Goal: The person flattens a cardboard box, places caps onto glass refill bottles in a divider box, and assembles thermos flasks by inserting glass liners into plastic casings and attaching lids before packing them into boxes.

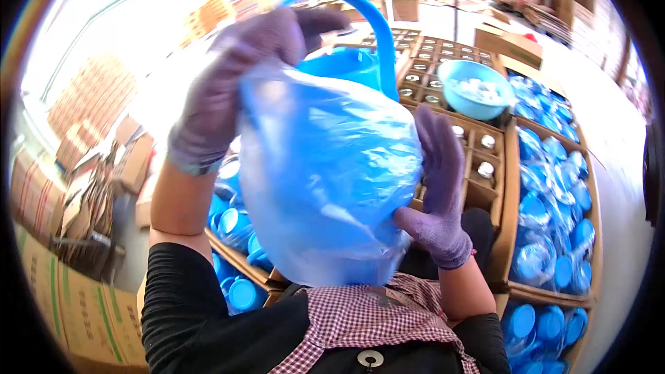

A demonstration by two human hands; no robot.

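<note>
A round, shiny blue plastic thing in a clear plastic bag is held up in front of my chest; its exact kind is hidden by the film. My left hand, in a purple-grey glove, grips the bag's upper left, its fingers bent over the top. My right hand, gloved alike, cups the right side with thumb and fingers apart. Just behind the bag's top show a blue rim and an arched blue handle. Whether they belong to the bagged thing I cannot tell.
Ahead, divided cartons hold silver-topped items. A light-blue basin with white pieces rests on them. At right, an open carton holds bagged blue plastic pieces; more blue pieces lie at left. Flattened cardboard is stacked farther left.
</note>
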